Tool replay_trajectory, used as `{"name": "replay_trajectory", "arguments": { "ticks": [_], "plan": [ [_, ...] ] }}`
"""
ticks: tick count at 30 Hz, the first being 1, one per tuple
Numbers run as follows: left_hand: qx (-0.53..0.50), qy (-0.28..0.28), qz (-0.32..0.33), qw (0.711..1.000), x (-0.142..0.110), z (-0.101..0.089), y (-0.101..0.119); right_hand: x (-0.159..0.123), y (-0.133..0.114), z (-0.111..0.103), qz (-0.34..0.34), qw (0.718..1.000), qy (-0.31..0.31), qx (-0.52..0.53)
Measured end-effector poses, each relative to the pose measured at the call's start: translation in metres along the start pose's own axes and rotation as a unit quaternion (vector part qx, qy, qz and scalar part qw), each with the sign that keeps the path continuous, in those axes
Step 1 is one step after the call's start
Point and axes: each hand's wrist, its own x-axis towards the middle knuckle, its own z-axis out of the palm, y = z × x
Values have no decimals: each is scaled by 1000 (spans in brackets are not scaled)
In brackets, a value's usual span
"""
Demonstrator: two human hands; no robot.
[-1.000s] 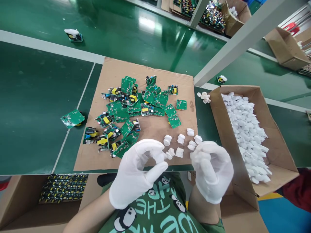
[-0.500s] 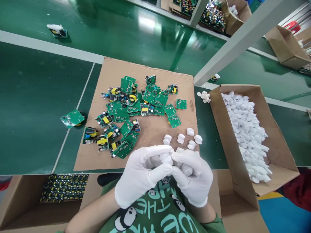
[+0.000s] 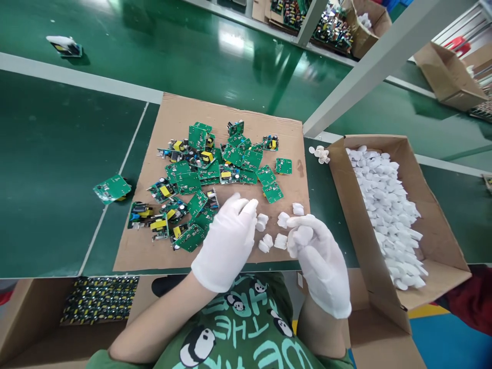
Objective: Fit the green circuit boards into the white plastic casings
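Note:
My left hand (image 3: 231, 241), in a white glove, has its back turned up and its fingers stretched over the cardboard sheet (image 3: 246, 256); the thumb is hidden. Close beside its fingertips lies a small white folded piece (image 3: 262, 222), and another white piece (image 3: 265, 243) is nearer to me. My gloved right hand (image 3: 322, 266) is curled around white rounded pieces (image 3: 303, 236) at the sheet's right edge; how many it holds is unclear. More white pieces (image 3: 281, 241) lie between the hands. Green circuit boards (image 3: 188, 182) with yellow parts are heaped beyond my left hand.
An open carton (image 3: 434, 205) full of white pieces stands on the right, with loose cream discs (image 3: 321, 154) by its corner. A single board (image 3: 113, 188) lies left of the sheet. A grey post (image 3: 369, 66) rises behind. Below left is a box of boards (image 3: 100, 300).
My hands, together around white pieces before, have parted. The left has moved forward towards the boards and lies flatter; the right has shifted right, still holding white pieces. The view has shifted slightly.

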Motion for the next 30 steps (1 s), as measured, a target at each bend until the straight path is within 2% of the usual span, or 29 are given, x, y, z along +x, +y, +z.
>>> {"name": "replay_trajectory", "arguments": {
  "ticks": [2, 4, 6, 7, 8, 9, 11, 13, 16, 21, 24, 30],
  "plan": [
    [16, -6, 22, 1000, 0, 0, 2, -1, -1, -2, 1, 1000, -27, 9],
    [2, 20, 34, 999, -1, -8, 6, -2, -3, -1, 0, 1000, -29, 1],
    [-64, 57, 26, 996, -3, -21, 12, -3, -5, 3, -16, 999, -36, 14],
    [-120, 59, 9, 991, -4, -28, 15, -3, -6, 6, -25, 998, -45, 27],
    [-185, 35, -19, 982, -6, -35, 17, -3, -7, 8, -35, 997, -54, 38],
    [-252, -7, -46, 967, -8, -40, 19, -2, -7, 11, -43, 996, -62, 45],
    [-372, -100, -100, 917, -12, -45, 21, -2, -8, 14, -60, 995, -72, 32],
    [-458, -147, -143, 865, -15, -45, 22, -3, -7, 16, -84, 994, -72, 0],
    [-535, -135, -198, 810, -15, -42, 24, -6, -5, 17, -82, 994, -65, -36],
    [-609, -126, -241, 745, -13, -43, 24, -10, -2, 20, -88, 990, -10, -106],
    [-622, -132, -245, 732, -14, -42, 23, -9, -1, 23, -91, 988, 3, -124],
    [-625, -138, -232, 732, -17, -41, 23, -3, -7, 27, -113, 987, -13, -113]
  ]
}}
